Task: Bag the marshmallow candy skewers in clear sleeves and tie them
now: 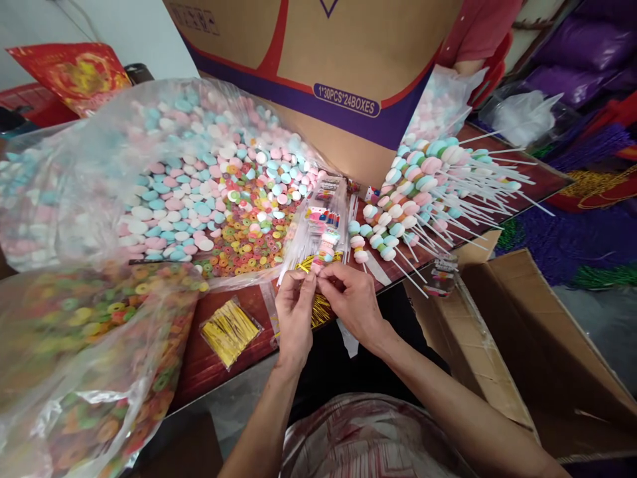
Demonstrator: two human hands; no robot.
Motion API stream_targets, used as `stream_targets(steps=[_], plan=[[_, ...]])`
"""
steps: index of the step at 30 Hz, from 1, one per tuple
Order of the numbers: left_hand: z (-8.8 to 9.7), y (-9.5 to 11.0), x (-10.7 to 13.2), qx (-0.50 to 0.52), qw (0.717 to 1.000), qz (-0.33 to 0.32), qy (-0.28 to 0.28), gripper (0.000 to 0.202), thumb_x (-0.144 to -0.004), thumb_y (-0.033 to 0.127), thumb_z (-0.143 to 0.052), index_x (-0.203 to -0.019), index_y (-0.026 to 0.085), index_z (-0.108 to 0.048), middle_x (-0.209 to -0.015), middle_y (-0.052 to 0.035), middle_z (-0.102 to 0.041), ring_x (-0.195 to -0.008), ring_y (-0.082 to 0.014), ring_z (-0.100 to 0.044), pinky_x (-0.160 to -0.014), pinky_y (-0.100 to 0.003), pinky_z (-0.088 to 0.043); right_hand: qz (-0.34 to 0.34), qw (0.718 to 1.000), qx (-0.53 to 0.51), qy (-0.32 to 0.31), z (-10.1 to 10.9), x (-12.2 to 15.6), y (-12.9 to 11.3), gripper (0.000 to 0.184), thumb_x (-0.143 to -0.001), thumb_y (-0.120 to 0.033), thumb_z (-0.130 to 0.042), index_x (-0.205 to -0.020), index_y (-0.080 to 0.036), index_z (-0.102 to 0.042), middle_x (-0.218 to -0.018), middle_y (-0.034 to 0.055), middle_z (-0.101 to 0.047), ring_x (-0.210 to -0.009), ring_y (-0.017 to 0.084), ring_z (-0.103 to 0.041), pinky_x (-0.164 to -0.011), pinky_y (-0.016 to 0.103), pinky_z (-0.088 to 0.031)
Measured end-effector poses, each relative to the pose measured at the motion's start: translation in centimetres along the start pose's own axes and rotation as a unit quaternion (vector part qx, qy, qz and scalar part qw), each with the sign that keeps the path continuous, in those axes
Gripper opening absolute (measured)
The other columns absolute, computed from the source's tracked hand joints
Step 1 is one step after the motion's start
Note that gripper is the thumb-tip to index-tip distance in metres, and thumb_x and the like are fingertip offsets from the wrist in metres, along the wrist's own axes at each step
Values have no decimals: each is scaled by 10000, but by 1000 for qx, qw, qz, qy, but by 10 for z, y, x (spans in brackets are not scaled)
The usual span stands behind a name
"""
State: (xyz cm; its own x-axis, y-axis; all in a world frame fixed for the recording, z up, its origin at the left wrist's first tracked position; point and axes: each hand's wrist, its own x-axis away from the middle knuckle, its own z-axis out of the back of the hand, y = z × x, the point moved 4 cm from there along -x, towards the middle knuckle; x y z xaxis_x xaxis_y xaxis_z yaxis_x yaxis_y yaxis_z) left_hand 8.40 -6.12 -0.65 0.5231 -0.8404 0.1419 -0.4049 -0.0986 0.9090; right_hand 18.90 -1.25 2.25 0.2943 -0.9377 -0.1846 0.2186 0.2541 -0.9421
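My left hand (pixel 294 307) and my right hand (pixel 351 297) meet at the table's front edge. Both pinch the near end of a candy skewer (pixel 327 247) of pink, white and blue marshmallows, which points away from me. Whether it is inside a clear wrapper, and what exactly sits between the fingertips, is too small to tell. Loose gold twist ties (pixel 322 313) lie under and between my hands. Just beyond is a stack of clear printed bags (pixel 321 206). Finished-looking marshmallow skewers (pixel 428 186) are piled to the right, their white sticks pointing right.
A large clear bag of marshmallows (pixel 174 192) lies open at left, with gummy rings (pixel 249 242) at its mouth. Another bag of gummy rings (pixel 94 358) is nearer. A packet of gold ties (pixel 230 330), a big carton (pixel 318 46), an open cardboard box (pixel 542 345) and a person's sleeve (pixel 485 26) surround these.
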Motion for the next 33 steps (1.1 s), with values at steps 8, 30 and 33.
stream_targets(steps=[8, 30, 33], plan=[[-6, -2, -6, 61, 997, 57, -6, 315, -735, 343, -811, -743, 157, -558, -622, 38, -561, -456, -12, -283, -439, -153, -217, -103, 989, -108, -16, 6, 7, 18, 128, -857, -291, -610, -805, -179, -646, -656, -27, -558, -571, 115, -481, -522, 226, -402], [-29, 5, 16, -112, 985, 101, -85, 285, -747, 350, -798, -957, 214, -662, -784, 9, -667, -637, -71, -582, -562, -138, -490, 85, 989, 107, -52, 34, 16, 1, 115, -886, -195, -364, -992, -193, -408, -970, 91, -534, -882, 204, -531, -816, 362, -505], [-34, -2, 23, -181, 975, 60, -117, 312, -761, 367, -787, -1022, 212, -713, -1063, -42, -706, -956, -131, -651, -818, -189, -544, 33, 992, 114, -30, 52, 19, 1, 134, -869, -193, -389, -1001, -192, -411, -941, 73, -544, -834, 192, -538, -772, 336, -500]])
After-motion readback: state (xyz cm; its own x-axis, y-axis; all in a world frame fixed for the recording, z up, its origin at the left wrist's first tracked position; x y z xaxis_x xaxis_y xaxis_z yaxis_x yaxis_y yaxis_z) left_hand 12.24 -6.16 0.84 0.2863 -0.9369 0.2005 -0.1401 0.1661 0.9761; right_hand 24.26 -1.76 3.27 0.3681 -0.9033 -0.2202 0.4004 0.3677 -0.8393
